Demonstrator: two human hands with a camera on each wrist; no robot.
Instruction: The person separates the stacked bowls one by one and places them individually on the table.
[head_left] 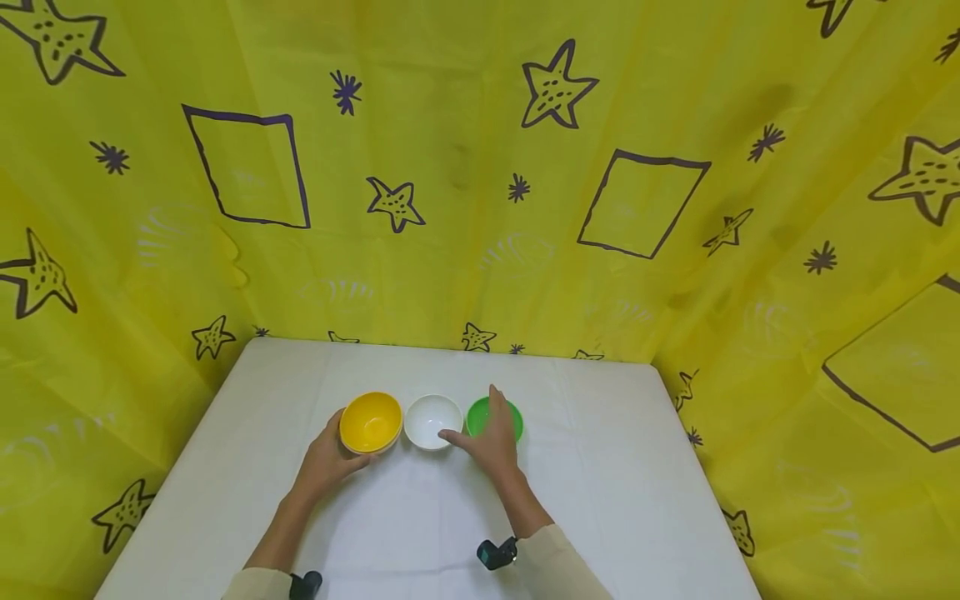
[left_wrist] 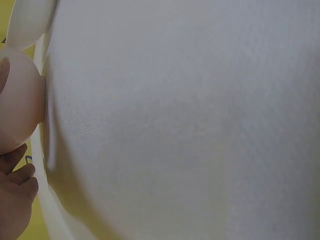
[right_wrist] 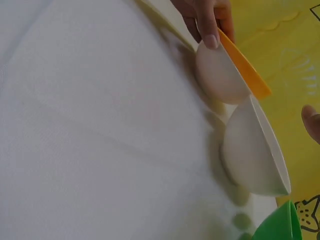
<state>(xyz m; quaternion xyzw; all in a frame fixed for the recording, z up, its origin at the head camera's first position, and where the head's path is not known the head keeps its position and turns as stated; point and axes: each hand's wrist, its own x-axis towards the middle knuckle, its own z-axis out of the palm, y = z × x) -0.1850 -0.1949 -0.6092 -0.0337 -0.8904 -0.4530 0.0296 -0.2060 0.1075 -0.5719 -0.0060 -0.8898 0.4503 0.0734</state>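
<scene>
A yellow bowl [head_left: 371, 422] sits nested inside a white bowl [right_wrist: 220, 75] at the left of a row. My left hand [head_left: 327, 458] grips this pair from the left, thumb at the near side and fingers round the outer wall. Right beside it stands a second white bowl [head_left: 433, 422], and a green bowl [head_left: 480, 418] is at the right end. Over the green bowl my right hand [head_left: 495, 442] is spread, thumb reaching above the second white bowl's near rim. It partly hides the green bowl from the head camera. In the right wrist view its thumb [right_wrist: 312, 122] shows apart from the bowls.
A white cloth-covered table [head_left: 585, 467] lies under the bowls. Yellow curtains [head_left: 450, 267] with drawn stars and frames hang behind it and along both sides. Dark wrist cameras are strapped at both sleeves, the right one [head_left: 497, 553] low over the table.
</scene>
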